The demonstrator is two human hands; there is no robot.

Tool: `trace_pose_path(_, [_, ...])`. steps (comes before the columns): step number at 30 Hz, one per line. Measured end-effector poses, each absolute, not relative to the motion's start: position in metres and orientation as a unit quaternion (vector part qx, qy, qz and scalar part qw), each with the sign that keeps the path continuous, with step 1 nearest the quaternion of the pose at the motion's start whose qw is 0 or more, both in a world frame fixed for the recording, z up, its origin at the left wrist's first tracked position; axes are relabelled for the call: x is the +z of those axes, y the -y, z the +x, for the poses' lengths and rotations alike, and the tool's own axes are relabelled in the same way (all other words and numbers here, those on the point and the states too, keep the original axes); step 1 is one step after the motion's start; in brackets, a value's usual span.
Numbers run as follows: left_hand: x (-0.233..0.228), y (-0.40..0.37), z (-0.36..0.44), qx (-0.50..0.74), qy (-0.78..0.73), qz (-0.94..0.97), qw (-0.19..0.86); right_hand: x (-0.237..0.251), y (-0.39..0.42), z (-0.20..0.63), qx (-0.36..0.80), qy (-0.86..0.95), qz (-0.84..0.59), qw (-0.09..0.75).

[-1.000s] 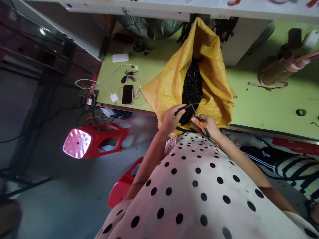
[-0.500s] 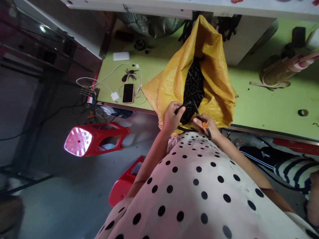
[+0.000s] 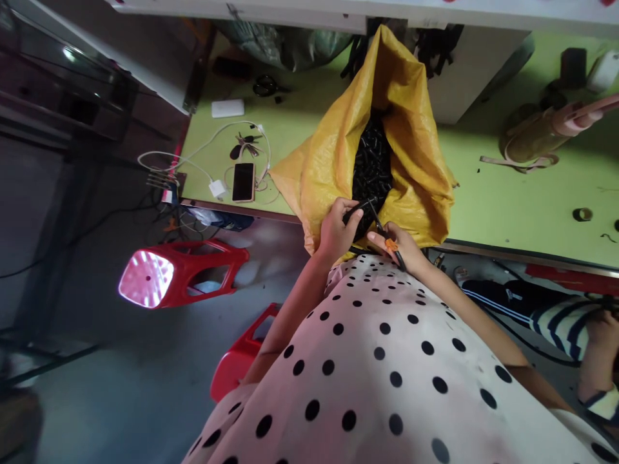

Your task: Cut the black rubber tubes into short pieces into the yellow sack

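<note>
The left hand pinches a short black tube at the mouth of the yellow sack, which slumps open on the counter so the pieces stay within reach. The right hand closes on what look like orange-handled snips; their blades are too small to make out.
</note>
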State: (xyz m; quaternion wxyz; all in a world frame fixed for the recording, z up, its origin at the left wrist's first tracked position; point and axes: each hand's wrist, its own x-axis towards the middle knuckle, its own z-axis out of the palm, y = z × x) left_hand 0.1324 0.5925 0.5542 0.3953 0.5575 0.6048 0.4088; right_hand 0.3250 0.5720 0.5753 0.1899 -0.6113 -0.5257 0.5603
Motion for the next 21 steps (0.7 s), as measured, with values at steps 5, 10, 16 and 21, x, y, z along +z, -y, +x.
trace_pose_path(5, [0.559,-0.593,0.134,0.38,-0.606,0.585,0.382,0.578,-0.574,0.323,0.57,0.519,-0.609,0.189])
trace_pose_path(10, [0.562,-0.597,0.132,0.346,-0.597,0.609,0.392,0.574,-0.573,0.323,0.567,0.533,-0.599,0.188])
trace_pose_path(16, [0.553,-0.596,0.133,0.384,-0.599,0.569,0.413,0.563,-0.571,0.323,0.525,0.549,-0.607,0.232])
trace_pose_path(21, [0.553,-0.599,0.137,0.439,-0.598,0.503,0.444,0.55,-0.567,0.318,0.577,0.475,-0.601,0.285])
